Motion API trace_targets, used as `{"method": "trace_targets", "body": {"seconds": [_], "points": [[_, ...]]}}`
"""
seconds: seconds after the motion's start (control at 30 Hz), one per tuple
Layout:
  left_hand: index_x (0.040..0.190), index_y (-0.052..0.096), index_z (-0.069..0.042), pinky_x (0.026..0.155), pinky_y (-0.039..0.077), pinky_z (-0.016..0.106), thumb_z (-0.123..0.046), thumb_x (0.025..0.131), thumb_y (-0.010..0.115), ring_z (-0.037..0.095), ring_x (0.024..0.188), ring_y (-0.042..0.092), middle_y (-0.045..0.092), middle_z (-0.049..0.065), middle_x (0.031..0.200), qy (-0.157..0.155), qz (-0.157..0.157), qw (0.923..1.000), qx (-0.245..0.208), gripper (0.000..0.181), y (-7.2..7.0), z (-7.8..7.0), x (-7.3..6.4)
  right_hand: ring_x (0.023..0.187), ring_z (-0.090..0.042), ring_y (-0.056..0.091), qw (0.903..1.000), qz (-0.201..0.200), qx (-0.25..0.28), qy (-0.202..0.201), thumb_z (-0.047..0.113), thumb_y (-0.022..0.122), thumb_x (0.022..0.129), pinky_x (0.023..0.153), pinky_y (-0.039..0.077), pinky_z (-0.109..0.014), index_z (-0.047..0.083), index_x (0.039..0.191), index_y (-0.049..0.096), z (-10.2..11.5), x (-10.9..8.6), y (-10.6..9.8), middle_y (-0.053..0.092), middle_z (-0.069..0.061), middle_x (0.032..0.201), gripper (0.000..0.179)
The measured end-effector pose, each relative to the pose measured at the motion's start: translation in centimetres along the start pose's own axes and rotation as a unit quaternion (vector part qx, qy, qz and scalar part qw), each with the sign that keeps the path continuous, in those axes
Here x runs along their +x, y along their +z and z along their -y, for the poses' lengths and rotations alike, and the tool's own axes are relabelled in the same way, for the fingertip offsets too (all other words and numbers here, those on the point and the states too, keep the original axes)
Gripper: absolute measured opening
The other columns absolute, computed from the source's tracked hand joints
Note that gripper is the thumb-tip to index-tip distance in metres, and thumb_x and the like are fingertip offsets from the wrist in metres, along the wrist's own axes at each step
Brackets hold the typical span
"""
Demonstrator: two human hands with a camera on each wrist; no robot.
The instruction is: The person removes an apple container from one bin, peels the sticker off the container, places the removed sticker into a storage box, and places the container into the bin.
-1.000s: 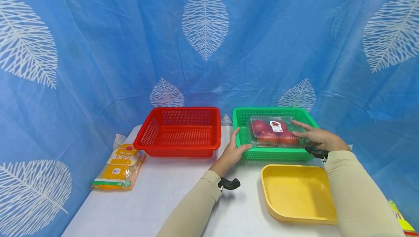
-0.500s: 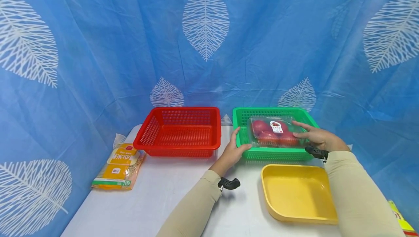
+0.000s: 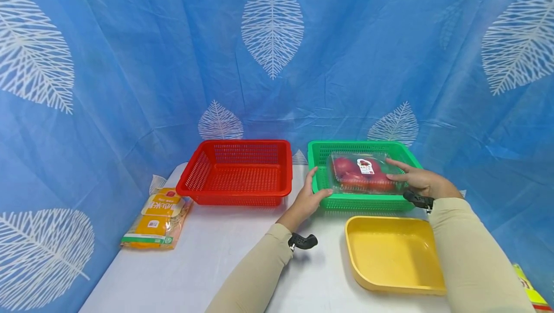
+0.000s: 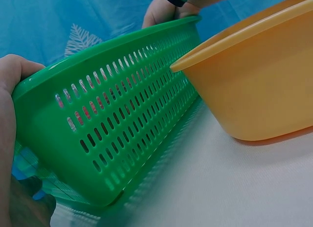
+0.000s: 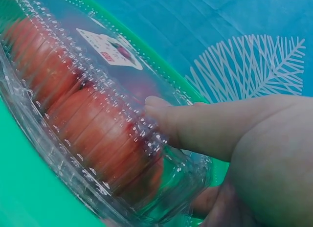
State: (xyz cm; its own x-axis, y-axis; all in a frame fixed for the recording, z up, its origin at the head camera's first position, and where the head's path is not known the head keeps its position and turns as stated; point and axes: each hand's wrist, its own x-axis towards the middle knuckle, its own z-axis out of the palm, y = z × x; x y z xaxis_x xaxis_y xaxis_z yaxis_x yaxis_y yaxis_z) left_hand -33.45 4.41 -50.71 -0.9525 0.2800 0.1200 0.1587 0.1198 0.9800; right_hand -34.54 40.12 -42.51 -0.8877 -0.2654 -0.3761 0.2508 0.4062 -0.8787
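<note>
A clear plastic box of round red fruit (image 3: 362,174), which look like tomatoes, sits in the green basket (image 3: 368,203) at the right. A white label is on its lid. My right hand (image 3: 426,183) grips the box's right end; in the right wrist view the thumb (image 5: 190,126) presses on the lid and the fingers go down the side, partly hidden. My left hand (image 3: 305,202) holds the basket's left end. In the left wrist view its thumb (image 4: 24,68) lies over the rim, with other fingers (image 4: 32,197) lower down outside the wall.
A red basket (image 3: 242,201) stands to the left of the green one. In front of the green basket is a yellow tray (image 3: 394,255), partly under my right sleeve. A yellow food bag (image 3: 156,221) lies at the far left, and another yellow packet (image 3: 530,286) shows at the right edge.
</note>
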Motion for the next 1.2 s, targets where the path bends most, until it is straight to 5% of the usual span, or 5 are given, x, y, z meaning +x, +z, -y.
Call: {"method": "trace_targets", "body": {"seconds": [0.07, 0.3, 0.43, 0.57, 1.2], "points": [[0.166, 0.024, -0.038, 0.115, 0.029, 0.067, -0.036, 0.096, 0.074, 0.038, 0.15, 0.032, 0.033, 0.019, 0.166, 0.0, -0.001, 1.0, 0.0, 0.087, 0.0, -0.1, 0.0, 0.135, -0.068, 0.033, 0.9999, 0.008, 0.008, -0.003, 0.028, 0.056, 0.112, 0.055, 0.05, -0.03, 0.024, 0.169, -0.008, 0.0, 0.0, 0.0, -0.031, -0.028, 0.165, 0.086], [0.166, 0.024, -0.039, 0.114, 0.029, 0.069, -0.036, 0.096, 0.074, 0.038, 0.15, 0.032, 0.033, 0.018, 0.166, -0.004, -0.003, 1.0, 0.004, 0.086, 0.0, -0.2, -0.2, 0.143, -0.07, 0.005, 0.9997, -0.004, -0.022, -0.012, 0.032, 0.062, 0.109, 0.072, 0.057, -0.034, 0.023, 0.169, -0.006, -0.2, 0.3, 0.0, -0.027, -0.029, 0.166, 0.091], [0.165, 0.024, -0.039, 0.114, 0.029, 0.069, -0.037, 0.097, 0.073, 0.037, 0.152, 0.029, 0.031, 0.016, 0.168, -0.01, -0.001, 0.9999, 0.003, 0.085, 0.0, -0.1, -0.2, 0.144, -0.069, 0.001, 0.9987, -0.022, -0.044, -0.016, 0.035, 0.066, 0.106, 0.095, 0.056, -0.05, 0.022, 0.17, -0.003, -0.4, 0.4, 0.0, -0.024, -0.03, 0.166, 0.094], [0.165, 0.024, -0.039, 0.115, 0.028, 0.068, -0.036, 0.096, 0.073, 0.036, 0.152, 0.029, 0.031, 0.016, 0.168, -0.012, 0.0, 0.9999, 0.004, 0.085, 0.0, -0.1, -0.2, 0.144, -0.069, -0.003, 0.9985, -0.027, -0.044, -0.018, 0.035, 0.066, 0.106, 0.112, 0.031, -0.069, 0.022, 0.17, -0.003, -0.5, 0.6, 0.1, -0.025, -0.029, 0.166, 0.095], [0.165, 0.026, -0.04, 0.114, 0.028, 0.07, -0.033, 0.097, 0.073, 0.037, 0.153, 0.026, 0.03, 0.014, 0.169, -0.014, -0.004, 0.9999, -0.005, 0.082, 0.2, -0.2, -0.2, 0.145, -0.066, 0.016, 0.9984, -0.045, -0.023, -0.025, 0.032, 0.064, 0.107, 0.106, 0.042, -0.065, 0.024, 0.17, -0.001, -1.0, 0.7, 0.0, -0.023, -0.029, 0.167, 0.091]]}}
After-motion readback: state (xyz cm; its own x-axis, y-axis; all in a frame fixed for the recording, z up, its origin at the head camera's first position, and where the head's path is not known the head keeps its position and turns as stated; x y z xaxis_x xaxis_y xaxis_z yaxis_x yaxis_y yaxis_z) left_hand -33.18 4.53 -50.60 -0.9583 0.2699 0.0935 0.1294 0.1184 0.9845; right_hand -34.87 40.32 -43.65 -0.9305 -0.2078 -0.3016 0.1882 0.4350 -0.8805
